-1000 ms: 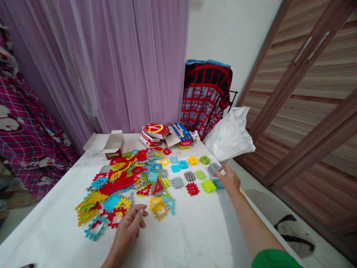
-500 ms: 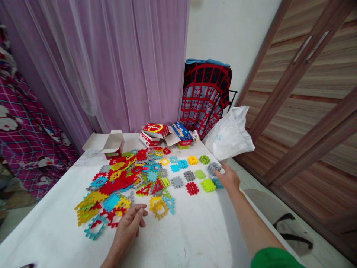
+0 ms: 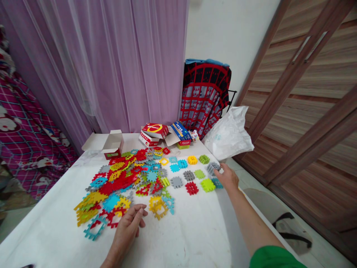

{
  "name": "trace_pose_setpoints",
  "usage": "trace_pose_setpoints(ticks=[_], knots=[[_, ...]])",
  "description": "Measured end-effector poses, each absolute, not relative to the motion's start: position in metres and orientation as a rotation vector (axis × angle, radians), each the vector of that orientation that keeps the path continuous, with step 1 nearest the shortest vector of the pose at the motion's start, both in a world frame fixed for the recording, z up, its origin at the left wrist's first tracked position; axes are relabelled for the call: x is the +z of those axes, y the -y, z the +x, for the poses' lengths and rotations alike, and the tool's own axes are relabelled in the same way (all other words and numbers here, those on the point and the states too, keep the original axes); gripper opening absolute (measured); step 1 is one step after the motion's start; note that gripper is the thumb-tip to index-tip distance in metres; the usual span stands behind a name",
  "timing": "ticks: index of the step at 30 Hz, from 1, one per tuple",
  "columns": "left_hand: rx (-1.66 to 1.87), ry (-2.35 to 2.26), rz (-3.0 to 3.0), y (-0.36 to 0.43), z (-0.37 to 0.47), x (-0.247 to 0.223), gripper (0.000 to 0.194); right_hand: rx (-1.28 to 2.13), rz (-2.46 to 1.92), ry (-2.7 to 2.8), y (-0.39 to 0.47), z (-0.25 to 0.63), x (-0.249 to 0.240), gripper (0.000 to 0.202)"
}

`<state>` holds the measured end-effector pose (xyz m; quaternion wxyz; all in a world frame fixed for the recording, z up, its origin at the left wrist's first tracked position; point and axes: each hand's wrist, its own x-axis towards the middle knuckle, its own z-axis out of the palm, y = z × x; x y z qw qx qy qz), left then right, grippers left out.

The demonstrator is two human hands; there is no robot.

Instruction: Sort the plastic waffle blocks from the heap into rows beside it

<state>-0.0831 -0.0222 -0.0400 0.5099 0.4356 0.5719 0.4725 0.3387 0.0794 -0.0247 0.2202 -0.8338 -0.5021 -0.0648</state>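
My right hand (image 3: 229, 178) reaches to the right side of the table, its thumb and fingers closed at the right edge of a stack of grey notched building tiles (image 3: 213, 168). Just below it lies a teal tile (image 3: 217, 183), partly hidden by the hand. A lime tile (image 3: 208, 185) is a little to the left. My left hand (image 3: 131, 222) rests near the front, fingers loosely curled and thumb close to the index finger, with nothing visible in it. Beside its fingertips are yellow tiles (image 3: 158, 207), and red tiles (image 3: 113, 219) lie on its other side.
A heap of mixed tiles (image 3: 119, 182) covers the table's left half. Sorted tiles, including a red stack (image 3: 192, 188) and a yellow stack (image 3: 192, 160), stand apart at right. Behind are an open box (image 3: 113, 145), other boxes (image 3: 156, 130) and a white plastic bag (image 3: 230, 134).
The view has shifted very slightly. Both hands and the tiles stay where they were.
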Motion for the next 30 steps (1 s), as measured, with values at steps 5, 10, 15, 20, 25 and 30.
trace_pose_setpoints(ticks=[5, 10, 15, 20, 25, 30], knots=[[1.127, -1.381, 1.04, 0.022, -0.082, -0.039, 0.054, -0.178, -2.321, 1.395, -0.077, 0.335, -0.021, 0.047], [1.127, -1.388, 1.054, 0.022, -0.082, -0.038, 0.05, -0.233, -2.31, 1.41, -0.076, 0.332, -0.017, 0.049], [1.123, -1.382, 1.051, 0.021, -0.083, -0.041, 0.047, -0.272, -2.253, 1.465, -0.081, 0.324, -0.01, 0.044], [1.126, -1.371, 1.068, 0.018, -0.085, -0.046, 0.046, -0.286, -2.105, 1.628, -0.096, 0.297, -0.002, 0.037], [1.172, -1.348, 1.071, 0.008, -0.087, -0.048, 0.048, -0.163, -1.75, 1.991, -0.11, 0.229, -0.004, 0.029], [1.203, -1.33, 1.055, 0.003, -0.089, -0.053, 0.047, 0.09, -1.532, 2.302, -0.119, 0.156, -0.007, 0.029]])
